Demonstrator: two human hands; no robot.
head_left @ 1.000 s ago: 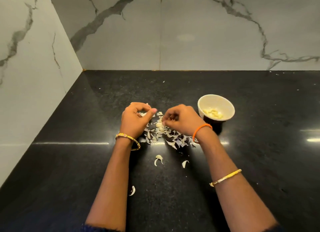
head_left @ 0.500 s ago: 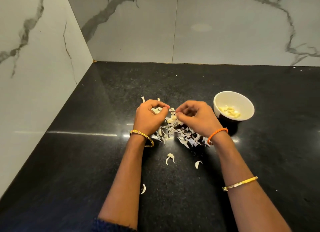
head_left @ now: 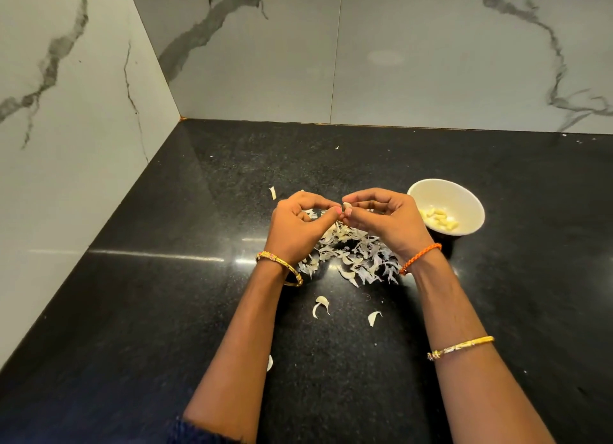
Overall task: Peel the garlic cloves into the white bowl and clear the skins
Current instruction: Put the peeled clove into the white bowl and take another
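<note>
Both hands are raised over the skins (head_left: 348,257), fingertips meeting. The left hand (head_left: 295,228) and right hand (head_left: 388,221) each pinch one clove (head_left: 346,206) between thumb and curled fingers. The skins lie heaped on the black surface (head_left: 166,311) beneath and between the wrists. The bowl (head_left: 464,198) stands just right of the right hand, with peeled cloves (head_left: 438,218) inside.

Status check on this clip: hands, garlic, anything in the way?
Left hand and right hand both pinch one garlic clove. White bowl holds peeled cloves. Skins piled below; nothing blocking.
</note>
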